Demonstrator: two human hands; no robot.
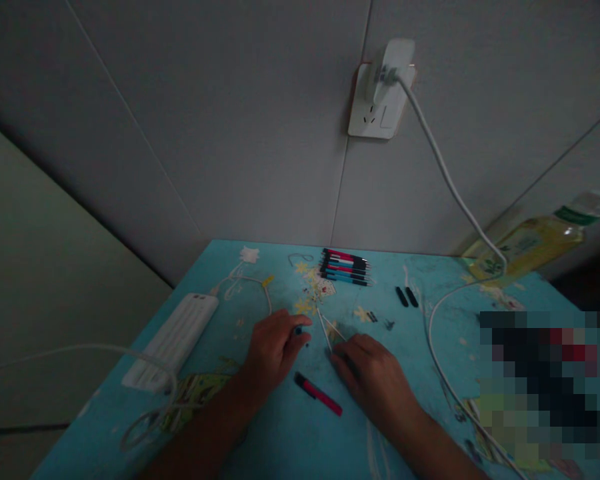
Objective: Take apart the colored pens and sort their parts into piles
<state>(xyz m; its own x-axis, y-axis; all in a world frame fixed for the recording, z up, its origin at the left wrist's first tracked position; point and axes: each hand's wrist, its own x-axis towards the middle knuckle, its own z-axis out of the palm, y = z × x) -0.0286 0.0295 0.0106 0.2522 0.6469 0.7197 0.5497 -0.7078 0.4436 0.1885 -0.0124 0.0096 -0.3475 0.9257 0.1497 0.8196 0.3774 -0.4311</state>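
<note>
My left hand [275, 343] rests over the table with thumb and index finger curled toward each other around a small dark piece [299, 330], too small to name. My right hand [367, 367] has its fingers bent and closed at thin white pen refills [326, 328], whose far ends converge near a heap of tiny parts [313, 293]. Between my forearms lies a red pen barrel [320, 395] with a black clip end. Beyond my hands, several red, blue and black pens [347, 268] lie in a stacked row. Two black pen grips [407, 297] lie to the right.
A white power strip [175, 340] with cables sits on the left. A bottle of yellow liquid [535, 243] leans at the back right. From a charger [395, 67] in the wall socket, a white cable [443, 167] runs down across the blue tabletop [280, 440]. Pixelation hides the right edge.
</note>
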